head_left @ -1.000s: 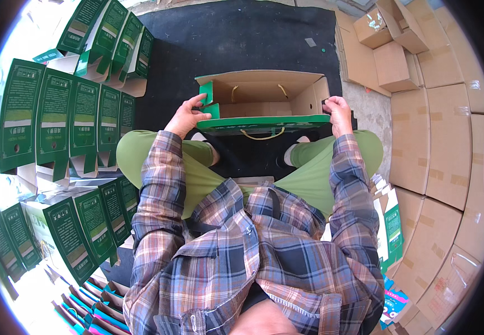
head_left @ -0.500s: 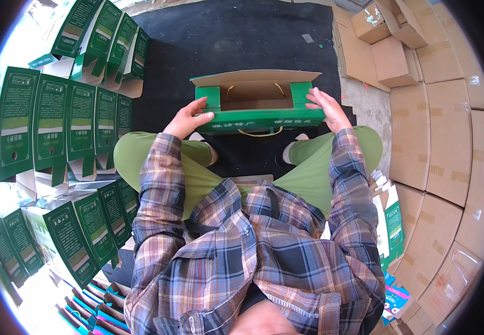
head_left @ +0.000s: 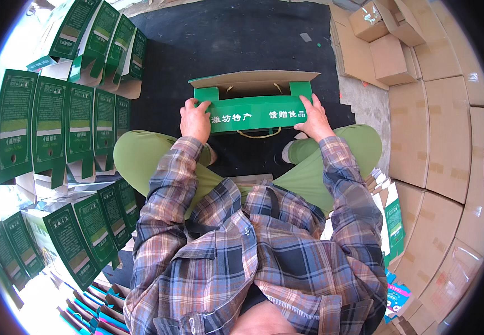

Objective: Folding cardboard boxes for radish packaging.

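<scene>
A green cardboard gift box [head_left: 259,115] stands between my knees, its printed near flap bent over part of the opening. The far flap [head_left: 256,76] stands up, brown inside, and green side tabs [head_left: 205,95] lie folded in at both ends. My left hand [head_left: 196,120] is closed on the left end of the near flap, fingertips over its upper edge. At the right end my right hand [head_left: 314,117] grips the same flap, thumb low on its face and fingers at the top. A yellow cord handle [head_left: 259,134] hangs at the near side; another cord shows partly inside.
Rows of green boxes [head_left: 49,123] stand stacked on the left. Brown cartons [head_left: 448,134] line the right, with open cartons [head_left: 393,58] at the far right. Flat green-and-white cardboard [head_left: 393,223] stands by my right side. A black mat [head_left: 225,39] covers the floor ahead.
The near flap has swung up and inward over the opening, so its printed face shows more fully. Both hands have moved inward, from the box's ends onto the flap.
</scene>
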A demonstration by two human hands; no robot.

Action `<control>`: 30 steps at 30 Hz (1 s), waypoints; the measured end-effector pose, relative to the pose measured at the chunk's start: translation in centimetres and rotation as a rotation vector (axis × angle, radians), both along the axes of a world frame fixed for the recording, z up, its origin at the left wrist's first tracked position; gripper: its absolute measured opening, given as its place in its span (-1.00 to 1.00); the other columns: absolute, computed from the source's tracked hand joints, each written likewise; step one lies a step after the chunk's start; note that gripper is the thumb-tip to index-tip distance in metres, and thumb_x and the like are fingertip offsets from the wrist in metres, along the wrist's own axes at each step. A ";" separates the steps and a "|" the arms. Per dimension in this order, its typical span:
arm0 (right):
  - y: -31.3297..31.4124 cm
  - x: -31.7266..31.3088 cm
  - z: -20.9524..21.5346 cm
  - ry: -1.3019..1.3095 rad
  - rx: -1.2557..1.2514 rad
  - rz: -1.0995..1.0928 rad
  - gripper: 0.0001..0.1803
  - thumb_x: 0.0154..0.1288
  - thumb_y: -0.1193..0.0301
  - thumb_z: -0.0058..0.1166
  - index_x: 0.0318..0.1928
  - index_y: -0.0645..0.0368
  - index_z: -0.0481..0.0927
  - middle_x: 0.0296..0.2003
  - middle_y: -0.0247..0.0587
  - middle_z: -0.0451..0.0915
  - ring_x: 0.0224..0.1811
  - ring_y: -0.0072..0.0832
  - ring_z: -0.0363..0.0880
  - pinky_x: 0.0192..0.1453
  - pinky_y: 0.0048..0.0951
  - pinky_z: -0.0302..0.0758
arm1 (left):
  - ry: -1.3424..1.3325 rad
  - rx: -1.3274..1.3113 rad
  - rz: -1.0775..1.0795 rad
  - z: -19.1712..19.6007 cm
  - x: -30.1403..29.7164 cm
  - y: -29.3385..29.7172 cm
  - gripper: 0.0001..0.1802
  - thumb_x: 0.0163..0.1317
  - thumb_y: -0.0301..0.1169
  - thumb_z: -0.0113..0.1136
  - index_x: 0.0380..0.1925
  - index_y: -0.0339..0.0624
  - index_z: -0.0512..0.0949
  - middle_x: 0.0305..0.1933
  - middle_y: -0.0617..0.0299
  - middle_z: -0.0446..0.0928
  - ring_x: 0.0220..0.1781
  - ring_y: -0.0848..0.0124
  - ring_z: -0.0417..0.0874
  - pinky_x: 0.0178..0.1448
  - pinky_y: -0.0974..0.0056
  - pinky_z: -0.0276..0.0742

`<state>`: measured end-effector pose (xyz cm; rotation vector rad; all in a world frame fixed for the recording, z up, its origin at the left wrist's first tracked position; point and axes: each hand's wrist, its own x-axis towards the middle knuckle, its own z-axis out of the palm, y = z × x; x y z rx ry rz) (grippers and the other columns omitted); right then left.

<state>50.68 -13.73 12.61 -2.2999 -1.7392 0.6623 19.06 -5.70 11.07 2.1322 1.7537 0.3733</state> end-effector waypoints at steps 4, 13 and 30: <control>-0.5 -0.6 -0.8 -0.074 0.045 0.014 -0.02 -0.34 0.56 0.41 0.24 0.02 0.26 0.30 0.11 0.04 0.21 0.10 0.23 0.23 -0.15 0.38 | -0.029 -0.111 -0.033 0.0 0.3 -0.9 -0.46 -0.04 -0.43 0.32 0.04 0.04 0.48 0.16 0.08 0.29 0.15 0.05 0.35 0.07 0.07 0.49; -0.1 -0.2 -1.3 -0.106 0.088 0.037 -0.14 -0.29 0.66 0.30 0.16 0.04 0.31 0.13 -0.03 0.22 0.10 0.04 0.32 0.12 -0.13 0.45 | 0.166 -0.085 -0.215 0.7 1.9 -1.4 -0.08 -0.35 -0.39 0.50 0.16 0.04 0.31 0.13 0.07 0.25 0.09 0.00 0.35 0.05 0.07 0.52; 0.5 -1.3 -1.6 -0.291 -0.024 0.122 -0.11 -0.04 0.64 0.00 0.36 -0.15 0.07 0.36 -0.10 0.01 0.26 0.19 0.15 0.07 0.00 0.43 | 0.358 0.025 -0.259 1.7 1.9 -1.4 0.00 -0.36 -0.19 0.52 0.22 0.07 0.28 0.06 0.19 0.31 0.16 0.19 0.28 0.08 0.02 0.30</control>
